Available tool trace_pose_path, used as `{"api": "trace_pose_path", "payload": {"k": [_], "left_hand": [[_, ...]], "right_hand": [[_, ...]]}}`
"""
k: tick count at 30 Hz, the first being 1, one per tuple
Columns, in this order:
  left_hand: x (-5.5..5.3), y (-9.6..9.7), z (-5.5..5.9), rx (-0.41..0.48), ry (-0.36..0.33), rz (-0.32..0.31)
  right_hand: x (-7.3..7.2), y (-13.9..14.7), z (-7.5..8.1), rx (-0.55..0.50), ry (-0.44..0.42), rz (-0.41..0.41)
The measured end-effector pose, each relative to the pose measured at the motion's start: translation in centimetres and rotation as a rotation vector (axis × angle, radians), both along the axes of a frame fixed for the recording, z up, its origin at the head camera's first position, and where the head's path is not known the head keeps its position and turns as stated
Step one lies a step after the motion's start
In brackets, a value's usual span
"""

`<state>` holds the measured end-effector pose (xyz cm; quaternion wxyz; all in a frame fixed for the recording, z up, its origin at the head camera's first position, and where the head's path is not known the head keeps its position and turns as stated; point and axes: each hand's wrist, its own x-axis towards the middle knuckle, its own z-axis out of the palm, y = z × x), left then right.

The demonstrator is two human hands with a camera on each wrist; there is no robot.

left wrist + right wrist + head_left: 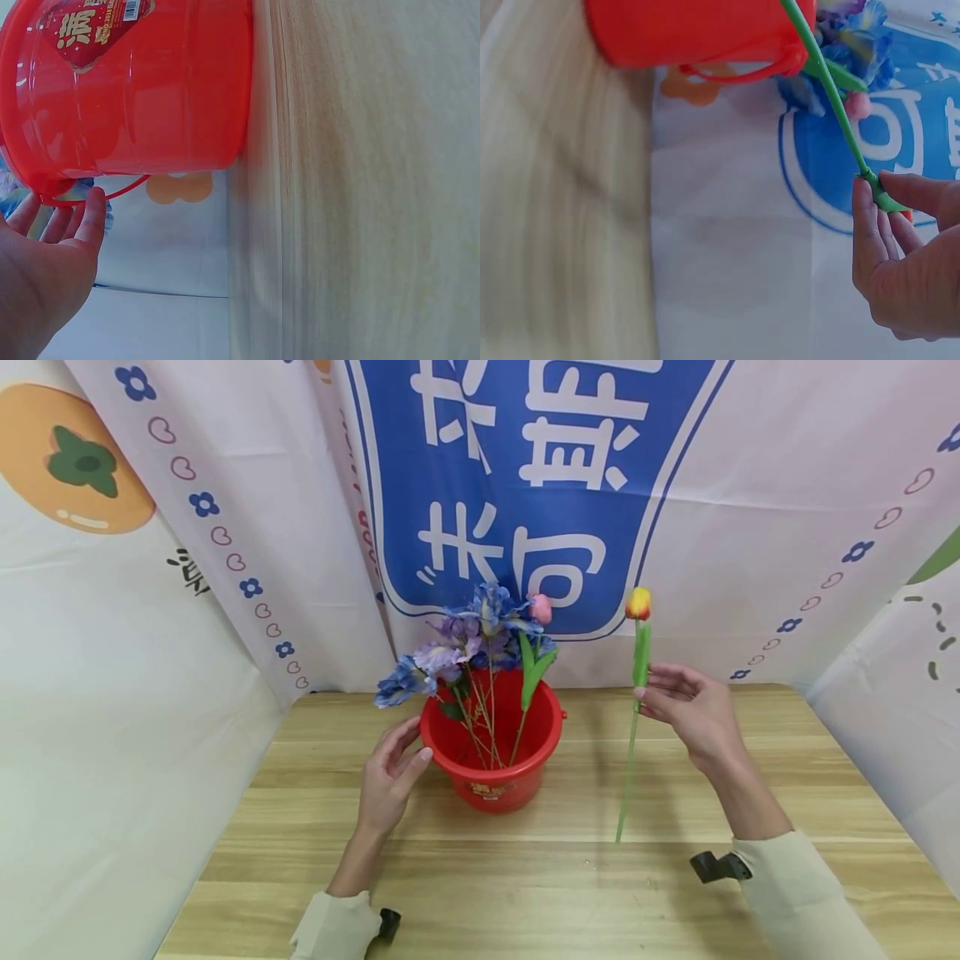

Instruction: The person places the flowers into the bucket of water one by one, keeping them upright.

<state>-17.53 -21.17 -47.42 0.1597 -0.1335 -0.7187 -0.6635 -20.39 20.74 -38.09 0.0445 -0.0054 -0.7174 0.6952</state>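
A red bucket (497, 789) stands on the table, holding blue and purple artificial flowers (450, 647) and a pink tulip (540, 608) with green leaves. At the bucket's left side, my left hand (386, 785) touches the rim, fingers loosely extended. The left wrist view has this hand (49, 274) beside the rim and the thin red handle (127, 189). To the right of the bucket, my right hand (693, 706) pinches a yellow-and-red artificial tulip (638, 604) at its leaf, bloom up. Its green stem (829, 86) slants down toward the table, apart from the bucket.
The wood-grain table (525, 893) stretches in front of and on both sides of the bucket. A white printed cloth with a blue panel (465, 539) hangs close behind it. Pale cloth walls (112, 710) stand at the sides. Each sleeve bears a dark wrist mount (720, 866).
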Motion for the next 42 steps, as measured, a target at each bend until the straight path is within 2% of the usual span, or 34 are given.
{"api": "trace_pose_path", "payload": {"k": [9,22,24,32,42], "left_hand": [[0.0,0.0,0.1,0.004,-0.005,-0.004],[0.1,0.1,0.1,0.004,-0.004,0.000],[0.0,0.1,0.1,0.008,-0.002,0.000],[0.0,0.0,0.0,0.009,0.005,-0.001],[0.0,0.0,-0.1,0.015,0.005,-0.008]], "right_hand": [[-0.7,-2.7,2.1,-0.079,0.055,0.003],[-1.1,-4.9,4.1,-0.036,0.088,-0.017],[-1.2,-5.2,4.6,-0.057,0.102,-0.019],[-1.8,-7.1,6.3,-0.025,0.183,-0.049],[-2.6,-9.0,7.2,-0.002,0.283,-0.041]]}}
